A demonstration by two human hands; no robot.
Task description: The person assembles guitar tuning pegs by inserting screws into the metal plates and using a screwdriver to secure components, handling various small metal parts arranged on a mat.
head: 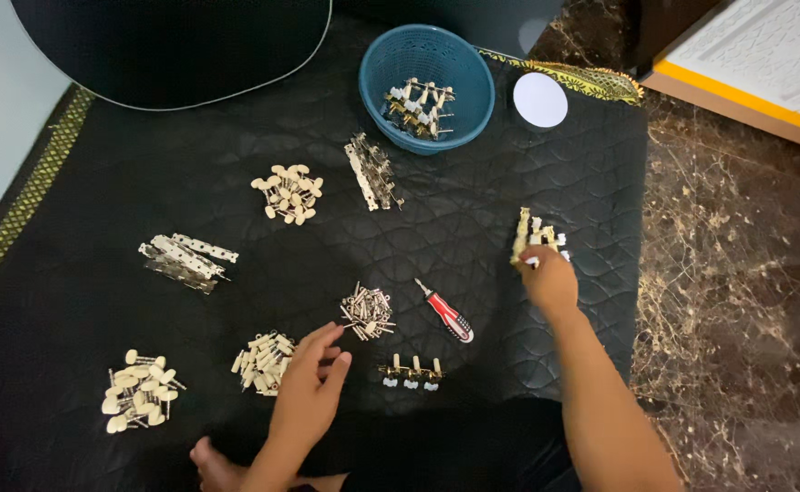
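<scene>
While my right hand (pixel 550 281) pinches the near end of a finished tuner strip (pixel 536 240) at the right side of the black quilted mat (pixel 473 210), my left hand (pixel 313 378) hovers with fingers loosely spread beside a pile of cream-knobbed pegs (pixel 263 363) and a heap of small metal posts (pixel 367 310). I judge the strip light but stiff, its knobs easily snagged, so the flat plate edge is the safest place to hold. A red-handled screwdriver (pixel 448 314) lies between my hands.
</scene>
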